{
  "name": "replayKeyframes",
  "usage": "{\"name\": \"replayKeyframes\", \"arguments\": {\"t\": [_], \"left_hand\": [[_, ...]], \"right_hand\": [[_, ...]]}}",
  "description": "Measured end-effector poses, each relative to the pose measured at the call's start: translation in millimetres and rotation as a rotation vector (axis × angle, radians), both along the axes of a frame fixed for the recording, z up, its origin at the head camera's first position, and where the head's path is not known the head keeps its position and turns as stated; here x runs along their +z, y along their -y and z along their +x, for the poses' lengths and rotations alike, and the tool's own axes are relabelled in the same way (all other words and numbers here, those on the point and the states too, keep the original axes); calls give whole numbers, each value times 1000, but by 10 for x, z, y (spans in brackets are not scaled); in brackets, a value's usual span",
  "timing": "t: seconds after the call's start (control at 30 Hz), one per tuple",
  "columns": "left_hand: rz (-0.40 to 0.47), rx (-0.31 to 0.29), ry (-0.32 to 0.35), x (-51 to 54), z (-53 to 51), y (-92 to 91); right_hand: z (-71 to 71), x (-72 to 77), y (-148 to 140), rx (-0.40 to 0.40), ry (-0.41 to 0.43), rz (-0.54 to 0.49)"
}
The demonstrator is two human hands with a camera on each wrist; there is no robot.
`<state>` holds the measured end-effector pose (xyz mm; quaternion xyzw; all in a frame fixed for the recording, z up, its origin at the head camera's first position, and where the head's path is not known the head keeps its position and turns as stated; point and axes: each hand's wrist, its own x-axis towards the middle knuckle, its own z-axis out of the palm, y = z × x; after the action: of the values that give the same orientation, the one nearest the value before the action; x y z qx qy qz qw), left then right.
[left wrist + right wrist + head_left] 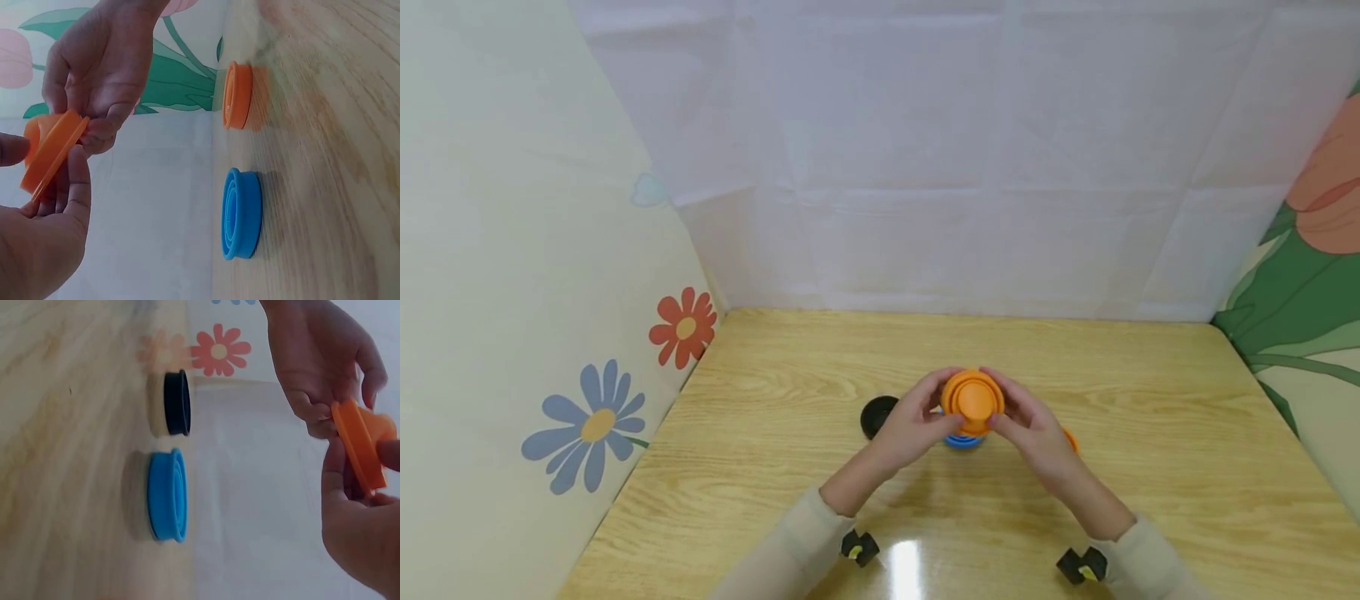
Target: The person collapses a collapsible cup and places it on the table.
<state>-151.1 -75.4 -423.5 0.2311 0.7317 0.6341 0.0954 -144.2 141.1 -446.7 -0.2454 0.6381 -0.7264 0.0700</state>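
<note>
An orange collapsible cup [976,402] with stepped rings is held above the table between both hands. My left hand [912,427] pinches its left side, thumb on the near face and fingers behind the rim. On the other side my right hand [1034,429] grips it the same way. In the left wrist view the cup [55,153] is tilted, and a rounded middle part sticks out from its ring. Below the hands, a blue ringed cup [167,495] lies flattened on the table, partly hidden in the head view.
A black round piece [877,414] lies left of the blue cup, partly behind the left hand. Another orange ringed cup [238,95] lies to the right, mostly covered by the right hand in the head view. A white cloth [955,167] hangs behind the wooden table [790,367].
</note>
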Motion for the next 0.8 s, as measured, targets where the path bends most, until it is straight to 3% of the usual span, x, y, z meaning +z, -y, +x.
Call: {"name": "replayKeyframes", "arguments": {"t": [0.2,0.37,0.53,0.67,0.8], "left_hand": [[-56,10,36,13,-13,64],[-92,3,73,6,-13,96],[-27,32,98,-19,-28,102],[63,66,108,-29,-41,91],[75,57,142,-29,-24,70]], "right_hand": [[-47,26,-123,98,-83,139],[-65,42,-165,39,-77,240],[-59,4,-142,-37,10,148],[-27,-69,-92,11,69,28],[9,-121,-24,5,98,0]]}}
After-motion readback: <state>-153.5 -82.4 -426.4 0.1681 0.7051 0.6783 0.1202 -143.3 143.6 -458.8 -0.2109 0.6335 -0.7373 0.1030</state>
